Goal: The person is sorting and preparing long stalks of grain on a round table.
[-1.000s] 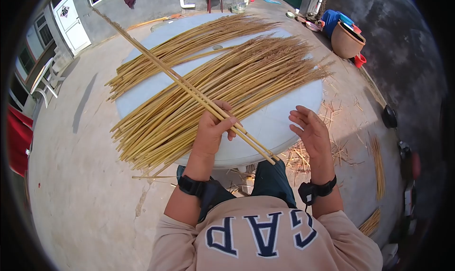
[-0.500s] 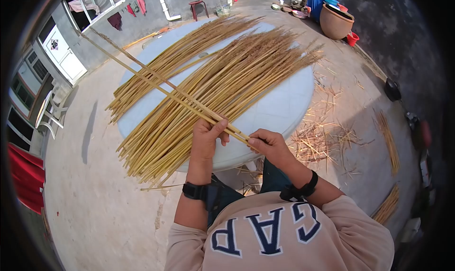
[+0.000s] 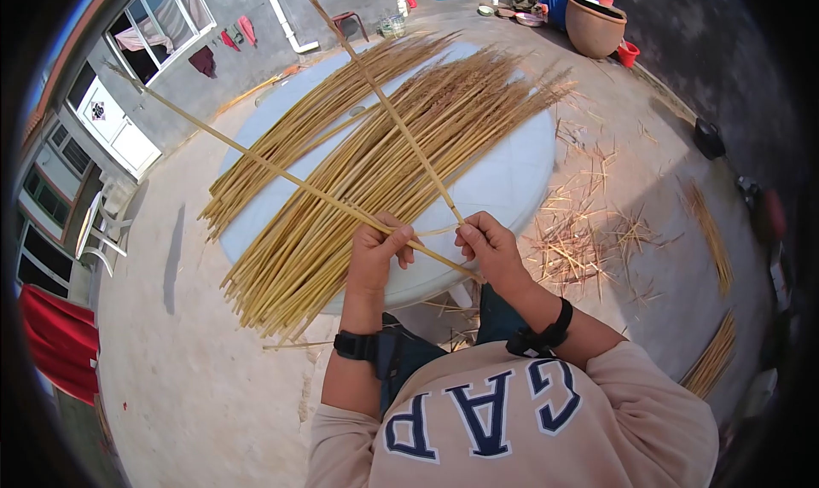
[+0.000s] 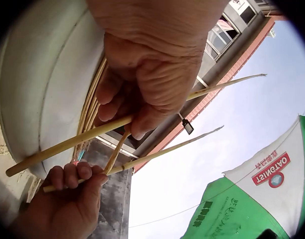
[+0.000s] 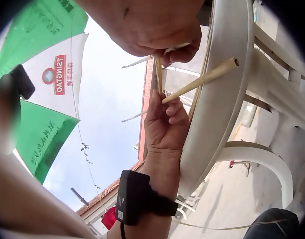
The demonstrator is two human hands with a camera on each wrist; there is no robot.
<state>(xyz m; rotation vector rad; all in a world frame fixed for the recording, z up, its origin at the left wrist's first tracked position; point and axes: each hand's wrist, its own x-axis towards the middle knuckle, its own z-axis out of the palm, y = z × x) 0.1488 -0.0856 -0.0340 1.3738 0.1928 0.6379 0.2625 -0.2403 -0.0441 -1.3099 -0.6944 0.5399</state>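
Observation:
My left hand point(image 3: 374, 256) pinches a long reed stalk point(image 3: 256, 158) between thumb and fingers; its bare cut end sticks out past the hand toward my lap. To its right, my right hand point(image 3: 495, 251) grips a second reed stalk point(image 3: 394, 115), which slants up and away to the left. A thin pale strip point(image 3: 438, 230) stretches between the two hands. In the left wrist view this strip point(image 4: 115, 152) runs from my left thumb to the fingers of the right hand point(image 4: 68, 201). Beneath both stalks, many feathery-topped reeds point(image 3: 375, 164) lie on a round white table point(image 3: 512, 177).
A second row of reeds point(image 3: 316, 104) lies farther back on the table. Broken stalk bits point(image 3: 576, 245) litter the ground to the right, near small reed bundles point(image 3: 708, 236). A clay pot point(image 3: 595, 29) stands by the dark wall, and a white chair point(image 3: 102, 223) at the left.
The right hand came in from the side and took hold of one of the two stalks in the left hand. The stalks have spread apart, and a strip now stretches between the hands.

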